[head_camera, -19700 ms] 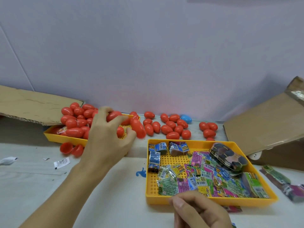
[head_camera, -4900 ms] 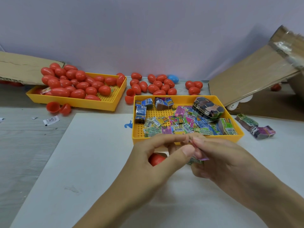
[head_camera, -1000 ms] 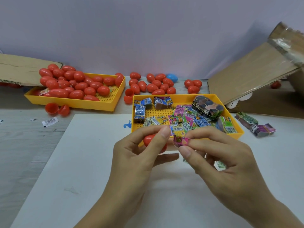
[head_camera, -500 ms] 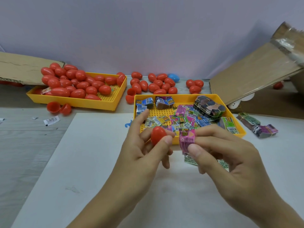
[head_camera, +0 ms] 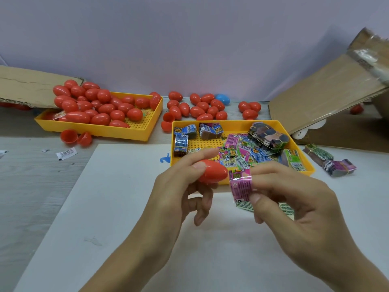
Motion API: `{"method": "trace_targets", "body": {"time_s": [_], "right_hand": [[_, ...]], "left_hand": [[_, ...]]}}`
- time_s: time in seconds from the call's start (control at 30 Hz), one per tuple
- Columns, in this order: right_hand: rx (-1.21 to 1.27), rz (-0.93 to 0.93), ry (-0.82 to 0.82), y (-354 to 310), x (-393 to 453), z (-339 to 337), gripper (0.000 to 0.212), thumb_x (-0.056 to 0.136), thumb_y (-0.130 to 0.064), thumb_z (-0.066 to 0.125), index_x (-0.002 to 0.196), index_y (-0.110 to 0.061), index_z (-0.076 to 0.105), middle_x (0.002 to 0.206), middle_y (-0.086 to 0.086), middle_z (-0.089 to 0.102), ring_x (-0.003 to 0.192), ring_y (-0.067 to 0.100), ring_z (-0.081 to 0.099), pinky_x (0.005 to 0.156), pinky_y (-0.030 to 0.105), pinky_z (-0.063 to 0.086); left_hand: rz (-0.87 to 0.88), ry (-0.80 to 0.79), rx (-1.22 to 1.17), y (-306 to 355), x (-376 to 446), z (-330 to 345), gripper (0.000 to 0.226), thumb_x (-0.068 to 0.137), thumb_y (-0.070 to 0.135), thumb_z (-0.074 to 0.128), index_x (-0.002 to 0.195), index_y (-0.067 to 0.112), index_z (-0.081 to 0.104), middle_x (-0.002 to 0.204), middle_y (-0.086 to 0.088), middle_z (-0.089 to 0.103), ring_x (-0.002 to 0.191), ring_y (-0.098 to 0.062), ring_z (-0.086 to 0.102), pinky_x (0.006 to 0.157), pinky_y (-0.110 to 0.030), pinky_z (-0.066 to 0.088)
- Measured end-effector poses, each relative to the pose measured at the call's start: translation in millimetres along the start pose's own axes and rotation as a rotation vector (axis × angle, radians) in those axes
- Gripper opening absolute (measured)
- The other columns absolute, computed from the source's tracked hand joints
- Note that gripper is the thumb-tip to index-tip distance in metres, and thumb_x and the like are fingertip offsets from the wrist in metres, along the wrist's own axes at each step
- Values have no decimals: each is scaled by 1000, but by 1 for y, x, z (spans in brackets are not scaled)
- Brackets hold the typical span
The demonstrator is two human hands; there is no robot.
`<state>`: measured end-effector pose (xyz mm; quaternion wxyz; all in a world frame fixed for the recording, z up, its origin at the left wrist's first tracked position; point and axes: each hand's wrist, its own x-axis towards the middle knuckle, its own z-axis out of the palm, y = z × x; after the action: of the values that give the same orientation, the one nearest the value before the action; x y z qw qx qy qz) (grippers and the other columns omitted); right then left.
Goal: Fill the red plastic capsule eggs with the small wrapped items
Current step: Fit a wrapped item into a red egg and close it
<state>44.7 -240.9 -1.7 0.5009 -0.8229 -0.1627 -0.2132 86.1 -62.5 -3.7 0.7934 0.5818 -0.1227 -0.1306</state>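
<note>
My left hand [head_camera: 179,186] pinches a red capsule egg [head_camera: 212,171] between thumb and forefinger, above the white sheet. Beside it, my right hand [head_camera: 294,199] holds a small pink wrapped item [head_camera: 240,183] upright between thumb and fingers, its edge almost touching the egg. A green wrapped item [head_camera: 244,205] shows just under that hand. Behind both hands stands a yellow tray [head_camera: 231,123] with several colourful wrapped items [head_camera: 248,154]. Another yellow tray [head_camera: 101,129] at the back left is heaped with red eggs [head_camera: 94,106].
Loose red eggs [head_camera: 202,108] and one blue egg [head_camera: 222,99] lie along the wall. Open red halves [head_camera: 75,137] sit before the left tray. Cardboard flaps [head_camera: 326,93] lean at right and left. Banded wrapper bundles [head_camera: 330,163] lie right of the tray. A white sheet [head_camera: 126,207] covers the near table.
Both hands have lifted slightly. The egg in my left hand has turned sideways toward the pink wrapped item, which my right hand has brought closer to it.
</note>
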Motion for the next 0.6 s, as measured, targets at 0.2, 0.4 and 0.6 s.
{"method": "trace_targets", "body": {"time_s": [0.2, 0.4, 0.6], "right_hand": [[-10, -28, 4, -2, 2, 0, 20, 84, -18, 51, 75, -18, 69, 69, -15, 60, 59, 12, 58, 48, 34, 44], [-39, -54, -16, -3, 3, 0, 13, 84, -22, 60, 80, -16, 71, 72, -11, 60, 58, 13, 56, 44, 29, 42], [-91, -60, -24, -3, 3, 1, 9, 79, -24, 72, 77, -15, 72, 74, -6, 65, 59, 15, 58, 42, 24, 38]], "left_hand": [[22, 46, 111, 0, 2, -3, 41, 81, 32, 45, 106, 42, 76, 62, -2, 55, 53, -13, 45, 43, -23, 35], [70, 53, 146, 0, -4, 2, 24, 84, 30, 50, 86, 27, 74, 63, 10, 60, 52, -4, 51, 45, -13, 38], [104, 65, 266, 0, -5, 2, 25, 86, 31, 48, 87, 27, 73, 64, 13, 60, 52, 1, 50, 48, -9, 39]]}}
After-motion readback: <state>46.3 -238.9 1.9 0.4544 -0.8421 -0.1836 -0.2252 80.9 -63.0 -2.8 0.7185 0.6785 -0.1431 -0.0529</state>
